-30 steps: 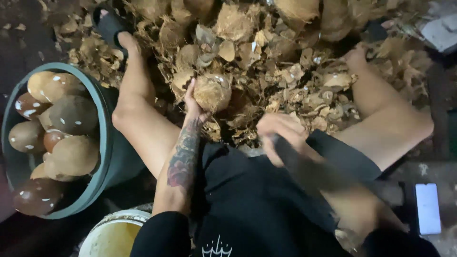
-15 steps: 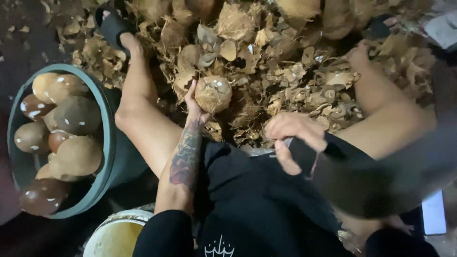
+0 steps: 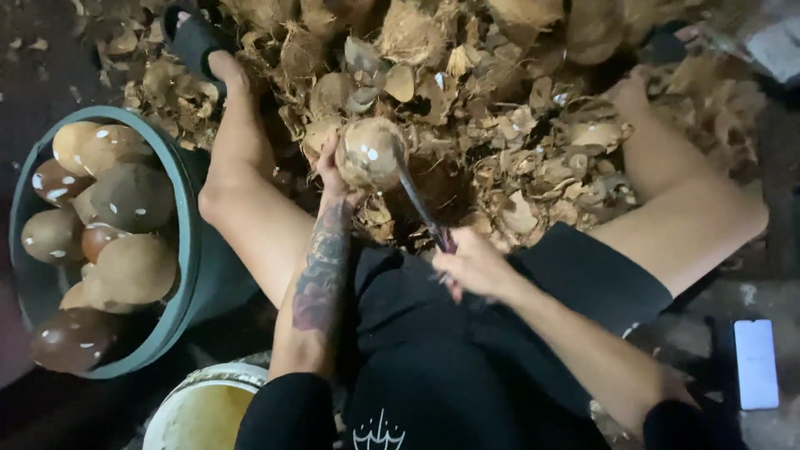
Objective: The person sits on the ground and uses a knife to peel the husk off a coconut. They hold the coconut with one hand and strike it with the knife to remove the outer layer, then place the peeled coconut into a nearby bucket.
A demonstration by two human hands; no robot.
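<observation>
Leftmost, a green tub (image 3: 190, 250) sits just beside the person's left leg; it holds a heap of peeled coconuts (image 3: 125, 200), brown to tan, some flecked white, piled up to the rim. Below the tub, toward the person's lap, a white bucket (image 3: 196, 392) shows a yellowish inside; contents cannot be told.

Right of the tub, the left hand (image 3: 333, 171) is closed around the left flank of a round coconut (image 3: 369, 152), fingers wrapped from behind, forearm tattooed. The coconut is held up over the husk heap, between the knees, well right of the tub.

Right again, a dark curved blade (image 3: 417, 200) runs from the coconut's lower right side down to the right hand (image 3: 475, 265), which is clamped on the handle; blade touching the shell. The right hand lies lower and nearer the lap than the coconut. Hands apart, each gripping its own thing.

Husk scraps and shell chips (image 3: 533, 158) cover the ground from the tub's far side across to the right knee, crowding close behind the coconut. A black sandal (image 3: 196, 37) lies above the tub on the left foot. Far right of the tub, a white phone (image 3: 757, 362) lies flat on the ground beside the right leg.
</observation>
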